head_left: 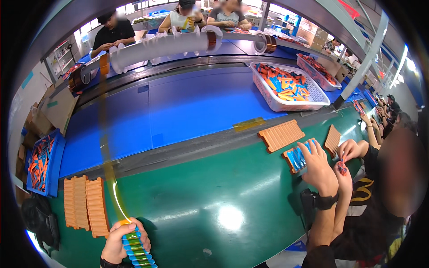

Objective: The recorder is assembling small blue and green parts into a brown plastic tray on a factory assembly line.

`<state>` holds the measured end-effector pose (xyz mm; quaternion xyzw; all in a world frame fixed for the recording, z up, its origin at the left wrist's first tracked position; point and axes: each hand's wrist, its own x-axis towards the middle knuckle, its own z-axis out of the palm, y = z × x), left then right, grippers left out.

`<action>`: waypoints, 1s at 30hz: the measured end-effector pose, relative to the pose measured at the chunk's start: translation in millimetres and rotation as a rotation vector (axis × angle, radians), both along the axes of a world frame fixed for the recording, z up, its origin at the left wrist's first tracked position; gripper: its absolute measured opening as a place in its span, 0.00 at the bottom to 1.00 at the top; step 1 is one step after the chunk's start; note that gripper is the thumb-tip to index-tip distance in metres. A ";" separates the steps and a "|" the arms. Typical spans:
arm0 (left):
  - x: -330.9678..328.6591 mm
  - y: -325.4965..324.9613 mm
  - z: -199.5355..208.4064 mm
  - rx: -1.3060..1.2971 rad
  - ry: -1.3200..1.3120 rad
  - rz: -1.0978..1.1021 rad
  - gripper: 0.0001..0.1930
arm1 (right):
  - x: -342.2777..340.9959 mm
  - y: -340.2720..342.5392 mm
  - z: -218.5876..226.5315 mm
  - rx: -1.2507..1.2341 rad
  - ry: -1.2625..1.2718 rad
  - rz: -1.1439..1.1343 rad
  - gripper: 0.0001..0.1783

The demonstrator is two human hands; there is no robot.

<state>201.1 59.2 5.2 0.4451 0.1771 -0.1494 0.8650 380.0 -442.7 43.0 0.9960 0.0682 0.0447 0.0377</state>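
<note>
At the lower left, my left hand (120,239) is closed around a row of slim blue pieces (137,250) laid side by side, with clear yellow tape across them. The tape (105,143) stretches from this hand up to the bar at the back. Farther right, my right hand (321,169), with a black watch on its wrist, rests fingers stretched over blue pieces (296,157) lying in a grooved orange rack (288,164). Its palm side is hidden. Beside it, a co-worker's hands (348,154) pinch a small red and dark thing.
Ribbed orange racks (96,207) lie at left; other racks (281,134) lie at right. A white basket (290,106) and a blue crate (42,165) hold orange and blue pieces. A bar with rolls (165,48) spans the blue belt (178,102). People sit opposite and at right.
</note>
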 end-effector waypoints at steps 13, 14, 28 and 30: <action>-2.0 0.4 -5.6 0.018 -0.022 0.002 0.11 | -8.1 26.9 11.0 0.245 0.148 0.441 0.45; -3.0 0.6 -3.4 0.022 -0.013 0.012 0.11 | -8.3 36.7 10.9 0.297 0.166 0.532 0.45; 0.7 -4.2 2.8 0.108 -0.015 -0.006 0.10 | -18.5 116.2 -6.6 0.374 0.097 0.839 0.39; -0.3 -5.9 5.9 0.121 -0.010 -0.002 0.09 | -20.1 117.8 -8.9 0.343 0.059 0.879 0.37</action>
